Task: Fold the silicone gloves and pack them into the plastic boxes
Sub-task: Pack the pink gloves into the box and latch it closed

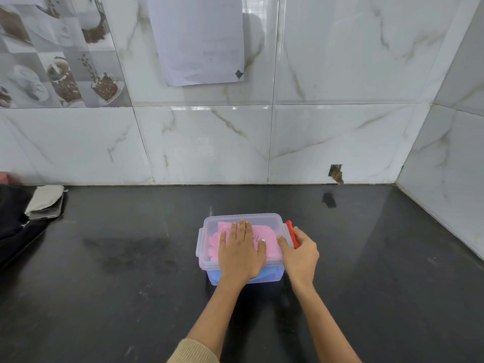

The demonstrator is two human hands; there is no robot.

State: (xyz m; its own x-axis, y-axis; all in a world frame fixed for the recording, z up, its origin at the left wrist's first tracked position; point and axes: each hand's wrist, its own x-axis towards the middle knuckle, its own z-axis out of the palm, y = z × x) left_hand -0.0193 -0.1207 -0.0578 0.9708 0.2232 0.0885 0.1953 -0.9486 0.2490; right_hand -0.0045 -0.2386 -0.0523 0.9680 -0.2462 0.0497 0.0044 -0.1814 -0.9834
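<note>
A clear plastic box [272, 277] with a blue bottom stands on the black counter, its clear lid [264, 219] on top. Folded pink silicone gloves [267, 238] show through the lid. My left hand [241, 251] lies flat on the lid with straight fingers, pressing down. My right hand [301, 254] is at the box's right end, its fingers curled round the red latch [290, 229] and its thumb on the lid's edge.
The black counter [131, 258] runs to a marble-tiled wall behind and on the right. A phone with a pale cloth pouch [45, 203] on it and a dark bag [13, 226] lie at the far left. A paper sheet [199, 40] hangs on the wall.
</note>
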